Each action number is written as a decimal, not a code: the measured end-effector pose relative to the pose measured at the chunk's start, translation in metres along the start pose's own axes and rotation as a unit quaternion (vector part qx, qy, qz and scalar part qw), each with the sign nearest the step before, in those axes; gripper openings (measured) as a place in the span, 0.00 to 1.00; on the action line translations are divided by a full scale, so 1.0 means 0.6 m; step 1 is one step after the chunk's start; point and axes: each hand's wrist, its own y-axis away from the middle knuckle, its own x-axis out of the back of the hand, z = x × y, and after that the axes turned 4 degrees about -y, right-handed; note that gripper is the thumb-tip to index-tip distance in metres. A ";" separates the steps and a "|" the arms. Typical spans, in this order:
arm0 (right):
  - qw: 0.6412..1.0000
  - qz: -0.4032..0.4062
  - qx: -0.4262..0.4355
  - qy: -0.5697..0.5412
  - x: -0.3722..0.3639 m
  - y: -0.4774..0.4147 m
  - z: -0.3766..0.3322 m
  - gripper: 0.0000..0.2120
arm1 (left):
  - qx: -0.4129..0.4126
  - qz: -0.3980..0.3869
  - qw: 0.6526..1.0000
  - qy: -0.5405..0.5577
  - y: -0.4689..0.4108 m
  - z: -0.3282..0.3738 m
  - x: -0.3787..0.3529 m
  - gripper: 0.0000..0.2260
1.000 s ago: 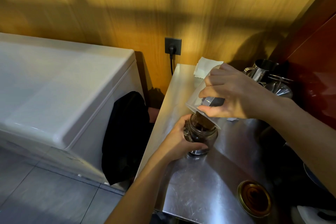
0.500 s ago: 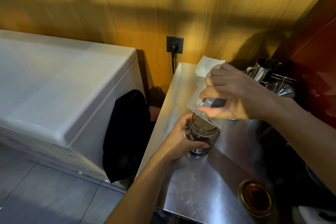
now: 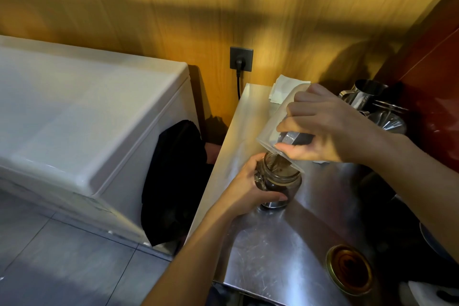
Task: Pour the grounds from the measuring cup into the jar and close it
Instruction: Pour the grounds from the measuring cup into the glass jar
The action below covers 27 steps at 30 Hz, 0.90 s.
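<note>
We grip glass jar (image 3: 279, 182) w/ left hand (image 3: 250, 187) near worktop (image 3: 273, 251) left edge; right hand (image 3: 330, 129) fingers clamp tilted measuring cup (image 3: 275, 126) over jar mouth.

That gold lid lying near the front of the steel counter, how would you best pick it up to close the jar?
Take the gold lid by its rim, from above, fingers on opposite edges. It lies flat with its hollow side up, so it probably needs flipping before it goes on the jar.

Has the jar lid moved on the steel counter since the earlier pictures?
No. The gold jar lid lies at the same spot near the front edge of the steel counter, apart from the jar.
</note>
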 end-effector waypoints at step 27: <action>1.000 0.006 0.020 0.002 -0.003 0.007 -0.007 0.12 | 0.006 -0.010 1.000 0.025 0.004 0.005 0.000 0.35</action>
